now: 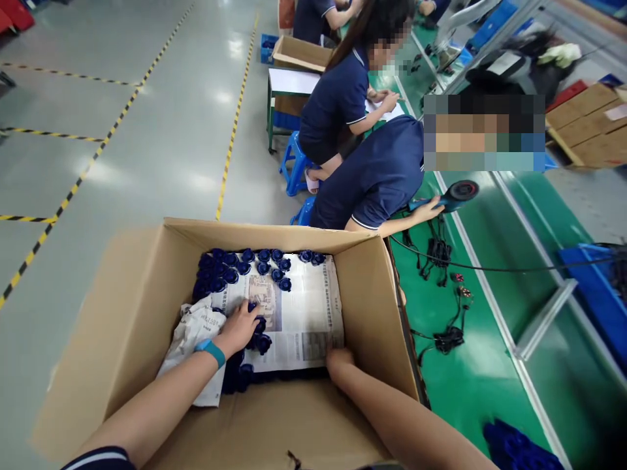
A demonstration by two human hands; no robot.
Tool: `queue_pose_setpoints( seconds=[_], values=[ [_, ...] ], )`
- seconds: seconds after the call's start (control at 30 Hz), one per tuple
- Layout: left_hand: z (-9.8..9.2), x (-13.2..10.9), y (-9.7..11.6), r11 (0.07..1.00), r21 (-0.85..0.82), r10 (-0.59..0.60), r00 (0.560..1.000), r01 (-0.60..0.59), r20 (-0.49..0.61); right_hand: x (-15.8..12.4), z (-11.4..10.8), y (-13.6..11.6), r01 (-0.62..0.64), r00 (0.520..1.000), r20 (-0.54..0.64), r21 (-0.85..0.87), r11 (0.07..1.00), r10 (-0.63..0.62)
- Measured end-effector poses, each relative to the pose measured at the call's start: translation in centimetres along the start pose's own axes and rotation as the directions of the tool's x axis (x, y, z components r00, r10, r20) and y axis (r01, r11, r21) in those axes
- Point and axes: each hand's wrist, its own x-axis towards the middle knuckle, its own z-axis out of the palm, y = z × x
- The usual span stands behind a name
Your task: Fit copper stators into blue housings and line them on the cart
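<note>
Inside a deep cardboard box, my left hand (pixel 241 326) reaches among small round dark-blue plastic parts, its fingers curled on one part (pixel 253 306). Others (pixel 263 343) lie just beside the thumb. A printed newspaper sheet (pixel 306 300) spreads flat beneath, with more blue parts (pixel 215 267) grouped along its far left edge. My right hand (pixel 340 362) is at the sheet's near right corner, its fingers hidden by the back of the hand. Crumpled newspaper (pixel 189 333) lies left of my left wrist. A layer of dark blue shows below the sheet's near edge.
The cardboard box (pixel 274 232) has high walls and an outspread left flap. To its right, a green workbench (pixel 465 385) carries bundled black cables (pixel 435 254). A co-worker (pixel 377 176) leans there holding a power tool (pixel 453 196); another sits beyond. A blue bin (pixel 588 274) stands right.
</note>
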Motion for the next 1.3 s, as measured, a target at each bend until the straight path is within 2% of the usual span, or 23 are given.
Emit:
queue_pose_setpoints(
  seconds=[0.17,0.33,0.4,0.47,0.53,0.67,0.77,0.83,0.9,1.03,1.2,1.3],
  values=[
    [-0.2,1.9,0.0,0.999,-0.03,-0.031,0.999,0.031,0.008,0.2,-0.2,0.3,-0.092,0.995,-0.029,-0.042,0.995,0.091],
    [-1.3,3.8,0.0,0.996,-0.075,-0.038,0.999,0.037,-0.013,-1.3,-0.4,-0.2,-0.065,0.996,-0.056,-0.016,0.998,0.064],
    [-1.9,4.5,-0.4,0.995,-0.093,-0.033,0.999,0.03,-0.028,-1.6,-1.2,-0.5,-0.032,0.997,-0.067,0.015,0.999,0.033],
    [-2.5,4.9,-0.9,0.994,-0.102,-0.029,0.999,0.024,-0.045,-1.2,-3.2,-0.6,0.012,0.993,-0.12,0.058,0.998,-0.005],
    [-2.9,4.7,-1.0,0.995,-0.102,-0.02,0.998,0.013,-0.063,0.2,-6.5,-0.5,0.044,0.973,-0.232,0.097,0.994,-0.021],
    [-2.4,2.3,0.2,0.996,-0.072,0.058,0.997,-0.062,-0.049,4.4,-13.9,-0.2,0.007,0.875,-0.478,0.163,0.987,0.073],
    [-1.1,0.0,1.3,0.991,0.009,0.136,0.989,-0.136,0.05,6.9,-17.2,-0.6,-0.019,0.8,-0.584,0.207,0.978,0.139],
    [-0.3,-0.8,1.5,0.99,0.072,0.119,0.991,-0.123,0.061,8.0,-17.8,-0.9,0.0,0.768,-0.624,0.221,0.975,0.141],
    [0.2,-1.1,1.7,0.991,0.119,0.054,0.998,-0.056,0.02,8.9,-17.5,-1.3,0.038,0.736,-0.662,0.244,0.969,0.138],
    [1.0,-1.2,2.8,0.992,0.114,-0.047,0.998,0.05,-0.032,10.5,-16.9,-1.9,0.086,0.664,-0.729,0.297,0.951,0.167],
    [2.8,-1.2,5.6,0.995,0.082,-0.053,0.999,0.054,-0.008,11.4,-17.7,-2.9,0.091,0.663,-0.73,0.3,0.949,0.167],
    [3.4,-0.6,6.2,0.993,0.104,-0.06,0.998,0.061,-0.007,11.3,-18.4,-3.2,0.097,0.675,-0.722,0.289,0.953,0.15]
  ],
)
